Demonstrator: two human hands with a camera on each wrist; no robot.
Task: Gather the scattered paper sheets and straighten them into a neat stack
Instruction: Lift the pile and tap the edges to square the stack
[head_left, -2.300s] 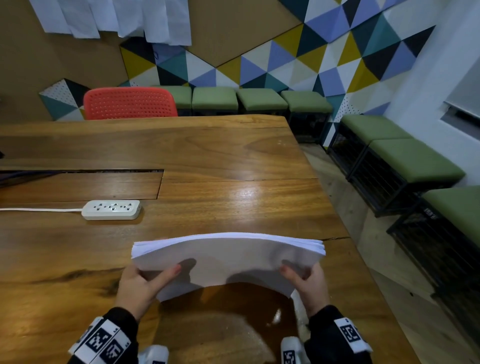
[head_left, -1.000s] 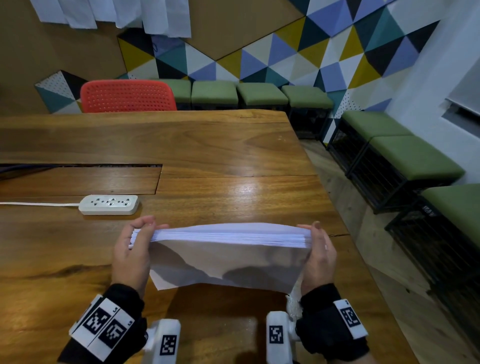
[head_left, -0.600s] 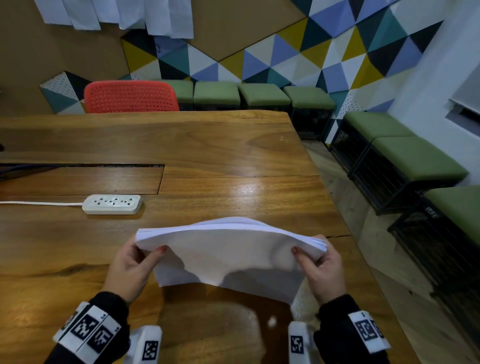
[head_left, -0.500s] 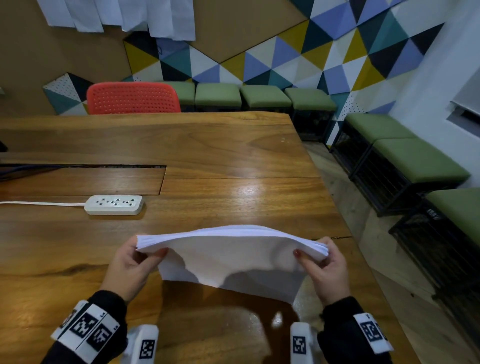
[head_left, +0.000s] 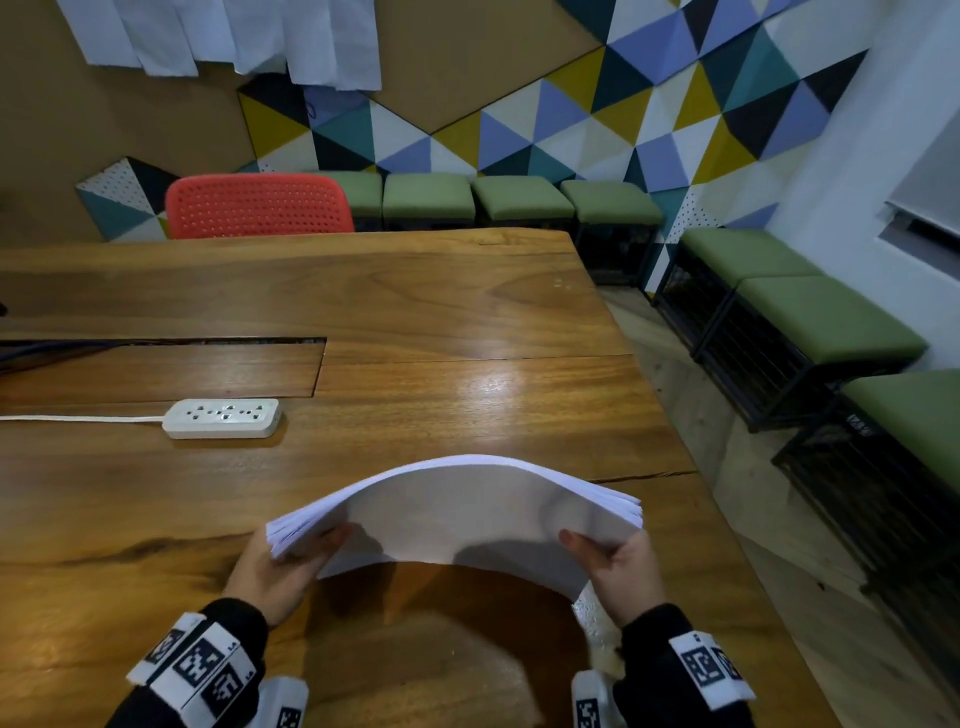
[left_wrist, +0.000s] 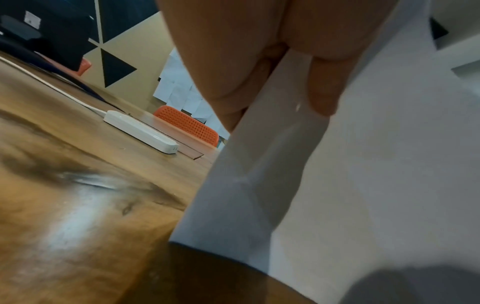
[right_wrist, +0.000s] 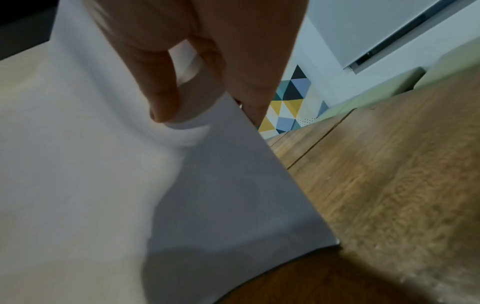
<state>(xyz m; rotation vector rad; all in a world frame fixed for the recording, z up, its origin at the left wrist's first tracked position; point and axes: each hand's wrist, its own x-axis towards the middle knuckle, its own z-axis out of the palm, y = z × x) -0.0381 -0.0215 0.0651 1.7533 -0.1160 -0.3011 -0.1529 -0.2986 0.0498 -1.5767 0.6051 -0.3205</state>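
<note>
The left end of the paper stack is gripped by the left hand, with the thumb laid on the near face and the remaining digits hidden behind the sheets; in the left wrist view the thumb is seen pressed flat against the white face of the stack; the right end is gripped in the same way by the right hand, and in the right wrist view the sheets are seen pinched between a curled thumb and the digits behind them. The stack is held upright between both hands and is bowed upward into an arch; the two lower corners are seen low by the wooden table, though contact cannot be told, while the middle of the lower edge is lifted clear; the sheet ends at the left and right are seen slightly fanned, not flush. A white power strip is lain on the table well beyond the left hand, with its cord led off to the left; a red perforated chair is set at the far side of the table; green cushioned stools are ranged along the wall of coloured triangles.
</note>
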